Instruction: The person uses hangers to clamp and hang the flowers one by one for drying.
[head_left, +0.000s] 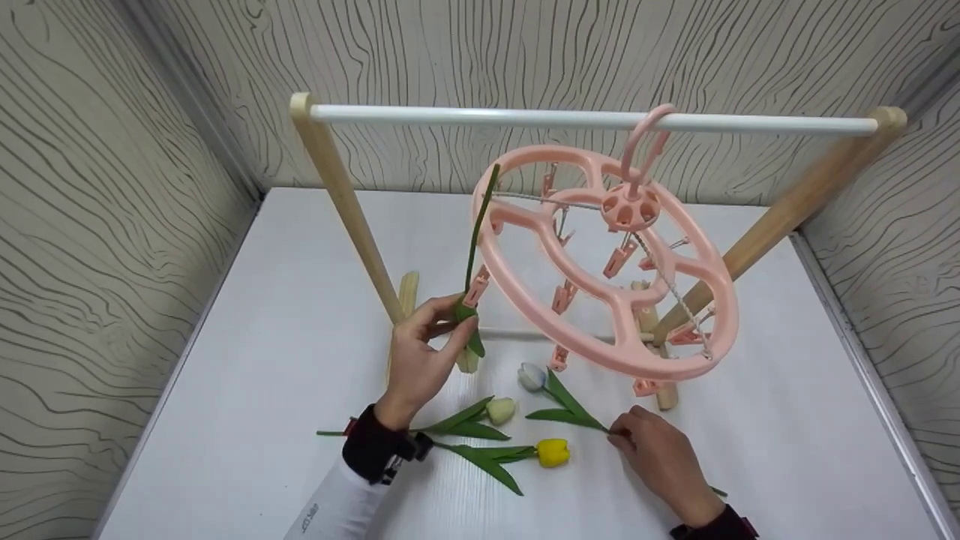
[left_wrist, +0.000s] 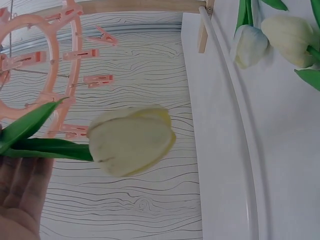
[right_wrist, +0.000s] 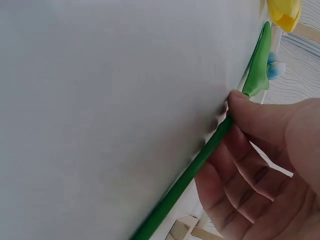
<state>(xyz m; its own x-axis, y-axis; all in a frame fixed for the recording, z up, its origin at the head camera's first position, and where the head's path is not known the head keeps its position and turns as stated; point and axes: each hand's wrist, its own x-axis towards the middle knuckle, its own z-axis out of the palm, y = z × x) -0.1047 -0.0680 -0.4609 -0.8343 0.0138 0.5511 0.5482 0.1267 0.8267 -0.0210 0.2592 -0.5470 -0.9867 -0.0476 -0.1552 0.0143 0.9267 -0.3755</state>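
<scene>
My left hand [head_left: 424,356] pinches a white tulip [left_wrist: 131,142] by its leaves, beside the left rim of a pink round clip hanger [head_left: 679,367]. The tulip hangs head down, its green stem [head_left: 478,232] rising past the rim. A pink clip [head_left: 476,289] overlaps the leaves right at my fingertips. On the tabletop, my right hand [head_left: 660,457] pinches the stem [right_wrist: 185,180] of a pale blue tulip [head_left: 532,377] between thumb and fingers. Its bloom points away to the left.
A cream tulip [head_left: 501,410] and a yellow tulip [head_left: 553,453] lie on the white table [head_left: 247,360] near my left wrist. The hanger hooks over a white bar [head_left: 480,115] between wooden posts [head_left: 337,195]. Several clips dangle from its rings. Patterned walls [head_left: 450,52] stand behind.
</scene>
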